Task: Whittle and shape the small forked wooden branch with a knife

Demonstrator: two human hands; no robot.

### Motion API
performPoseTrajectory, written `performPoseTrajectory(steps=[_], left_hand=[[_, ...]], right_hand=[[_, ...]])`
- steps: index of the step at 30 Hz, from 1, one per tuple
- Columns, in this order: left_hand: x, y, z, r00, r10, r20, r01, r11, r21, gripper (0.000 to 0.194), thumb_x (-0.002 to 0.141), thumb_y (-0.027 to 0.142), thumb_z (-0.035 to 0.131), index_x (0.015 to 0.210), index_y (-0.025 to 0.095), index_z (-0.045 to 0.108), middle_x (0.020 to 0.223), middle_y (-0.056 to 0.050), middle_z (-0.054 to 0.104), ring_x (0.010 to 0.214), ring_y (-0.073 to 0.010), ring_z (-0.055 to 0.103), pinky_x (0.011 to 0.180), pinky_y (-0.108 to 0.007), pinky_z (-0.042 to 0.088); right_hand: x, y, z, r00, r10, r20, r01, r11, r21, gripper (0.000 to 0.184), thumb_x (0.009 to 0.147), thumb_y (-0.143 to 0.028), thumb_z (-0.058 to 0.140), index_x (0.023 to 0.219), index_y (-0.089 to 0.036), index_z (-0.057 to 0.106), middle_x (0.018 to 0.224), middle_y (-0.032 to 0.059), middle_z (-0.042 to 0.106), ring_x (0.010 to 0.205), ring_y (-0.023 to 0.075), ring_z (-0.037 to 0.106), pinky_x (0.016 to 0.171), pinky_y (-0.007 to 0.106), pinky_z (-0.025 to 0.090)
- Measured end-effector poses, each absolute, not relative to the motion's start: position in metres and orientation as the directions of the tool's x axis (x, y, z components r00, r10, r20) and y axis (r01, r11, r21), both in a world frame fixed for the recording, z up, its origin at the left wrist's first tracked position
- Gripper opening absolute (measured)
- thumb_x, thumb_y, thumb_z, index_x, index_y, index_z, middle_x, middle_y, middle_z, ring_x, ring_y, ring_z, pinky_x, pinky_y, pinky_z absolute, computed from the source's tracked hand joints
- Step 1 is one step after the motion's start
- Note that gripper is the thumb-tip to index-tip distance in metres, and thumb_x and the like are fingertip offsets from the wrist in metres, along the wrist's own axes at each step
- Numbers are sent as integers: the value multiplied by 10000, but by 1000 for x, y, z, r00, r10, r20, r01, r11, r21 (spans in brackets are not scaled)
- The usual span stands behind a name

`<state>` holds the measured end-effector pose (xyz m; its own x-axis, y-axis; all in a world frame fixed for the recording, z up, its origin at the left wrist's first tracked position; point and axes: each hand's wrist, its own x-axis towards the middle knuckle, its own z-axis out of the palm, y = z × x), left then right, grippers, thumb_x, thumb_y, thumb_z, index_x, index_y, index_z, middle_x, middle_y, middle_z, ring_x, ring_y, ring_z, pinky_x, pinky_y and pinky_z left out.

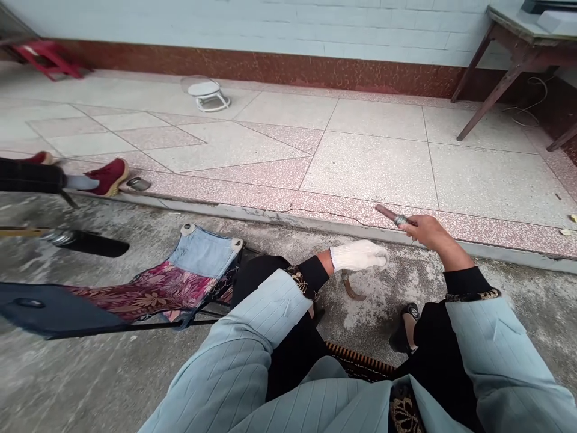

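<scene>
Home-like outdoor spot | tiled porch (pixel 374 162) | concrete ground (pixel 90 367) | pale wall (pixel 270 27) | wooden table (pixel 516 25) | red stool (pixel 53 60)

The left hand (pixel 360 255) is observed gloved in white, its fingers pointed rightward; the right hand (pixel 427 231) is bare and closed. Both arms (pixel 265 310) are extended forward.

One brown rod (pixel 386 213), slim, bound with coiled wire (pixel 399 220), gripped at its wired end, slanting. One curved brown piece (pixel 354 291), tapered, pointing downward, upper end partly hidden.
</scene>
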<state>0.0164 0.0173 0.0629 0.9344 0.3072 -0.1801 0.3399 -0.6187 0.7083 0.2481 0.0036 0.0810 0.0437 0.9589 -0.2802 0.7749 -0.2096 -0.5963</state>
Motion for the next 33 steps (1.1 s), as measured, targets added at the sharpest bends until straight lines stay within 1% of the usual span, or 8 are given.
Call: performPoseTrajectory(steps=[3,6,9,17,22,25,30,33], left_hand=[[11,23,69,903,405,-143,404,-692,598,263,927,339,416,906,189,631,733,-5,610,637,-126,518,594,-224,328],[4,30,67,882,466,-79,451,-782,430,249,929,348,429,901,202,629,744,-11,622,670,-143,544,600,-236,324],[4,28,56,895,443,-58,427,-808,407,230,931,334,442,917,204,631,807,-15,654,724,-149,579,633,-235,358],[20,7,37,837,526,-152,525,-693,495,307,956,357,362,974,190,620,862,-37,675,771,-175,607,649,-251,382],[22,-1,43,894,413,-176,448,-802,395,300,954,380,362,939,200,603,770,-35,650,667,-165,573,564,-256,323],[18,4,51,878,455,-148,477,-816,327,270,947,361,380,946,210,603,774,-28,650,660,-158,568,562,-250,314],[8,18,55,814,575,-81,541,-700,466,236,938,309,407,964,202,615,839,-10,658,741,-142,578,633,-231,363],[10,16,46,782,613,-116,550,-589,593,297,956,344,372,976,175,616,890,-28,658,755,-142,579,663,-234,388]], right_hand=[[241,1,75,-99,928,-360,895,-75,-440,310,782,-463,607,697,-166,646,660,64,608,590,154,510,525,261,312],[235,-8,77,-498,617,-610,776,3,-630,316,755,-472,649,705,-161,672,643,36,610,550,122,490,513,242,335],[235,-17,86,-724,357,-590,620,-38,-784,340,729,-492,683,808,-161,689,660,-1,614,540,94,484,528,225,372],[252,-20,93,-283,913,-294,300,-207,-931,427,790,-578,585,735,-155,564,618,-3,531,503,84,424,479,223,326],[245,-7,70,-14,935,-355,710,-240,-662,390,786,-549,584,754,-162,622,643,44,591,542,133,496,512,261,352],[241,-6,62,-160,850,-501,863,-126,-489,359,763,-517,631,714,-162,648,640,56,613,561,145,522,516,265,347],[239,-19,76,-712,401,-577,600,-79,-796,397,767,-569,622,796,-176,672,621,-11,586,525,98,493,524,238,381],[242,-21,90,-684,590,-428,444,-129,-887,402,779,-550,617,888,-166,663,649,-19,577,512,79,464,510,225,365]])
